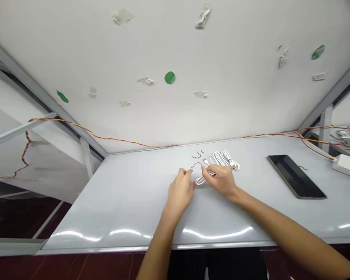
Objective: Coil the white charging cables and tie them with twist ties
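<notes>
A coiled white USB cable (200, 181) lies low over the table, with my right hand (221, 181) closed around its right part. To its left is my left hand (181, 190), fingers bent and drawn together; whatever they pinch, if anything, is hidden. Just beyond my fingertips curves a thin black twist tie (196, 163); I cannot tell whether either hand touches it. Another black twist tie (197, 156) lies farther back. Behind my right hand rest more coiled white cables (218, 158), one bound with a black tie, and a metal USB plug (205, 161).
A dark tablet or large phone (296, 175) lies on the grey table (119, 194) to the right. Beyond it sits a white power strip (348, 166). Twisted red and yellow wires (116, 139) run along the white back wall. Metal frame posts (87, 157) stand at the sides.
</notes>
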{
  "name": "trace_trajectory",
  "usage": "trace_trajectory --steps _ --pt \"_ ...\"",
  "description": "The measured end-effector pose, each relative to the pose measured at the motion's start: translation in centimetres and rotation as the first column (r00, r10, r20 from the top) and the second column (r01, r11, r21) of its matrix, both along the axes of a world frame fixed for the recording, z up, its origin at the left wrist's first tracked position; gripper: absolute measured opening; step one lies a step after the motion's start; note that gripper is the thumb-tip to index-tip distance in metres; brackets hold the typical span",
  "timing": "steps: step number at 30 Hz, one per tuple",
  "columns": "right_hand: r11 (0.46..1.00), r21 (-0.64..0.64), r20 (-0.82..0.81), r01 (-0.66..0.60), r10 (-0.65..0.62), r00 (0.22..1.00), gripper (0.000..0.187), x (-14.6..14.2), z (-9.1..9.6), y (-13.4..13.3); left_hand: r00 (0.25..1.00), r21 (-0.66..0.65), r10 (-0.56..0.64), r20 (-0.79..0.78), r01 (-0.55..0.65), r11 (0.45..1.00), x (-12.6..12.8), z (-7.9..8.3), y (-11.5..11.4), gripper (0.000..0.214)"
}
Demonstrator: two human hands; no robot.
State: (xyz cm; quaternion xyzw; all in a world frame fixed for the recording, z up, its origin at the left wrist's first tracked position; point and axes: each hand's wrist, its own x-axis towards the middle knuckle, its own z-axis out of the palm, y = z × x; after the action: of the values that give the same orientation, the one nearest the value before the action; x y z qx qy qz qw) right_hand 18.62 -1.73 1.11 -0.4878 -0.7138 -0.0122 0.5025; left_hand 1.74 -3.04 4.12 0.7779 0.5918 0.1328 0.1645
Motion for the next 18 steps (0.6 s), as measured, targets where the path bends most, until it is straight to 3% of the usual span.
trace_trajectory --steps 3,7,12,18 --pt "0.976 -0.191 -0.088 0.103 -0.122 0.989 0.041 1.1 0.4 1.2 0.993 0.036 0.014 -0.114 -0.01 0.999 0.9 0.2 3.7 0.034" --pt "0.92 -0.386 -0.156 0.068 -0.138 0.978 0.035 1.8 1.0 2.0 0.986 -0.028 -0.039 -0.165 0.035 0.999 1.5 -0.9 6.5 0.021" --pt "0.852 -0.523 -0.135 -0.03 -0.048 0.99 0.026 1.9 0.7 2.2 0.987 0.019 -0.101 -0.124 0.105 0.994 0.8 -2.2 6.2 0.016" --pt "0.765 -0.626 -0.114 -0.153 0.105 0.988 0.032 2.0 0.3 2.2 0.978 0.136 -0.18 0.105 0.165 0.977 0.0 -2.4 5.3 0.013"
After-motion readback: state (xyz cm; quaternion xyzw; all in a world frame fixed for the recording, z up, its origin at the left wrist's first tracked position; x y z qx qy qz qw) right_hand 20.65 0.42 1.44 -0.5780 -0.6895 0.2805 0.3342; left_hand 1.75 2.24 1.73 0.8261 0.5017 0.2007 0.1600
